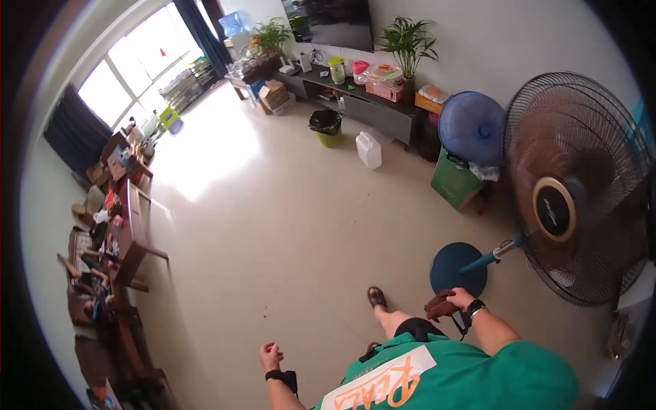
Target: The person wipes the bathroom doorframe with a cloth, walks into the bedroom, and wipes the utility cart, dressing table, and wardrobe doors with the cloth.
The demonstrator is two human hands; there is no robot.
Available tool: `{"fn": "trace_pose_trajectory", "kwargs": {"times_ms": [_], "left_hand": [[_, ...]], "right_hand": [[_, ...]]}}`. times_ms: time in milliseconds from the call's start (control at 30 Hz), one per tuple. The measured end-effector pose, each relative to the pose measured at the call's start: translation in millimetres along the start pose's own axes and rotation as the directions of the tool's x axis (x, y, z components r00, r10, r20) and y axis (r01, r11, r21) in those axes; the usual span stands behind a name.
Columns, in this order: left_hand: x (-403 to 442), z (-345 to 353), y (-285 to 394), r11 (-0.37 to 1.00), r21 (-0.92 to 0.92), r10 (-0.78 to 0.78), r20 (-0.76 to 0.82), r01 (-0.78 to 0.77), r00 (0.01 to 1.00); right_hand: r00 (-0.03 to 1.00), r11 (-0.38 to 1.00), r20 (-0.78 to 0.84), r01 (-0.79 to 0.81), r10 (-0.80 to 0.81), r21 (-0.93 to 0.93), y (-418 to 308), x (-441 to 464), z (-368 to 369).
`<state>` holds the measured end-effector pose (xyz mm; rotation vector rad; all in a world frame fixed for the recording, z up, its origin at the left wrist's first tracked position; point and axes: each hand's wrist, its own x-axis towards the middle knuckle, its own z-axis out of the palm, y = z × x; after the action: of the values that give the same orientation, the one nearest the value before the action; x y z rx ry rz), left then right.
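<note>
At the bottom of the frame is a green short-sleeved T-shirt (471, 376), on which a white panel (377, 378) carries orange letters (399, 390), "REAL". Above it are black shorts (418, 329) and dark footwear (376, 296). The left hand (270, 357) and the right hand (461, 299) have each a black wristband (288, 380), the right also a pale bracelet (477, 313)

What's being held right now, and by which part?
Right hand grips a brown cloth-like item by its wrist-side end; left hand shows nothing held.
</note>
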<state>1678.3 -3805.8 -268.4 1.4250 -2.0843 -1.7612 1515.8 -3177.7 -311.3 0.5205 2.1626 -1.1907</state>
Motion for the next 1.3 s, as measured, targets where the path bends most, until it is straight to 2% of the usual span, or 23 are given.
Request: {"fn": "trace_pose_trajectory", "kwargs": {"times_ms": [100, 133, 167, 200, 233, 300, 400, 500, 533, 600, 700, 733, 833, 900, 967, 1033, 1067, 1100, 1167, 1267, 1300], "left_hand": [[54.3, 66.7, 40.9, 0.998, 0.017, 0.050, 0.134, -0.053, 0.990], [73.1, 87.0, 50.0, 0.997, 0.033, 0.069, 0.178, -0.076, 0.982], [93.2, 104.3, 51.0, 1.000, 0.024, 0.006, 0.229, -0.011, 0.973], [101.4, 117.2, 56.5, 0.999, 0.048, -0.018, 0.275, 0.005, 0.961], [97.9, 127.7, 80.6, 0.993, 0.101, -0.080, 0.271, 0.054, 0.959], [122.7, 136.2, 93.4, 0.995, 0.075, -0.078, 0.278, 0.059, 0.957], [161.3, 127.0, 115.6, 0.996, 0.040, -0.080, 0.167, 0.074, 0.983], [196.7, 123.4, 128.7, 0.975, 0.043, -0.223, 0.112, 0.220, 0.968], [212.3, 123.6, 128.2, 0.963, 0.016, -0.270, 0.139, 0.271, 0.953], [250.5, 124.5, 118.7, 0.926, -0.022, -0.366, 0.191, 0.377, 0.911], [301.0, 147.3, 152.6, 0.934, 0.056, -0.358, 0.154, 0.354, 0.921], [325.7, 155.8, 160.0, 0.948, 0.014, -0.313, 0.190, 0.316, 0.930], [404.8, 189.6, 211.8, 0.959, 0.038, -0.281, 0.249, 0.280, 0.927], [474.0, 215.2, 236.7, 0.935, -0.122, -0.246, 0.458, 0.334, 0.854], [500.9, 262.8, 304.6, 0.968, -0.161, -0.093, 0.489, 0.195, 0.867], [538.2, 306.9, 359.0, 0.974, -0.156, -0.047, 0.575, 0.166, 0.817], [544.4, 329.6, 396.5, 0.988, -0.106, -0.037, 0.559, 0.116, 0.828], [543.8, 354.5, 434.3, 0.997, -0.057, -0.019, 0.547, 0.060, 0.837], [555.4, 398.3, 495.8, 0.998, -0.067, 0.032, 0.625, 0.013, 0.780], [576.6, 483.4, 592.8, 0.988, -0.155, 0.100, 0.671, 0.007, 0.735], [584.1, 503.5, 612.2, 0.986, -0.168, 0.123, 0.681, -0.009, 0.722]], "right_hand": [[0.993, 0.994, -0.097, -0.070, 0.062, -0.079, -4.4, 46.9, 3.5], [0.989, 0.995, -0.143, -0.057, 0.045, -0.080, 22.8, 76.8, 8.6], [0.980, 0.996, -0.198, -0.030, 0.013, -0.082, 31.2, 113.0, 10.6], [0.975, 0.990, -0.169, -0.141, 0.143, 0.027, -2.1, 108.4, 4.0], [0.978, 0.993, -0.179, -0.113, 0.107, -0.024, -52.3, 90.7, -3.3], [0.967, 0.973, -0.178, -0.153, 0.184, 0.170, -63.3, 132.3, -2.9], [0.969, 0.999, -0.245, -0.033, 0.030, -0.009, -85.9, 194.7, -9.5], [0.974, 0.994, -0.219, -0.045, 0.066, 0.101, -191.5, 190.4, -26.5], [0.976, 0.989, -0.218, 0.018, 0.015, 0.149, -198.9, 203.9, -25.4], [0.963, 0.983, -0.262, -0.020, 0.069, 0.183, -228.0, 213.8, -25.4], [0.947, 0.976, -0.267, -0.138, 0.180, 0.171, -247.9, 240.1, -18.9], [0.939, 0.971, -0.263, -0.184, 0.220, 0.156, -251.0, 248.6, -17.3], [0.895, 0.936, -0.274, -0.344, 0.351, 0.075, -269.0, 269.1, -11.7], [0.891, 0.926, -0.262, -0.375, 0.371, 0.036, -304.3, 271.2, -17.0], [0.896, 0.935, -0.273, -0.351, 0.350, 0.044, -357.4, 276.3, -20.4], [0.902, 0.946, -0.286, -0.308, 0.323, 0.098, -399.3, 277.9, -17.5], [0.917, 0.955, -0.276, -0.258, 0.290, 0.147, -390.3, 294.7, -12.6], [0.909, 0.948, -0.275, -0.284, 0.313, 0.140, -402.1, 299.8, -11.1], [0.923, 0.964, -0.300, -0.195, 0.243, 0.181, -402.4, 320.3, -5.7], [0.902, 0.993, -0.416, -0.092, 0.115, 0.076, -360.6, 370.0, -3.4], [0.898, 0.974, -0.378, -0.200, 0.225, 0.104, -376.3, 376.0, -6.2]]}}
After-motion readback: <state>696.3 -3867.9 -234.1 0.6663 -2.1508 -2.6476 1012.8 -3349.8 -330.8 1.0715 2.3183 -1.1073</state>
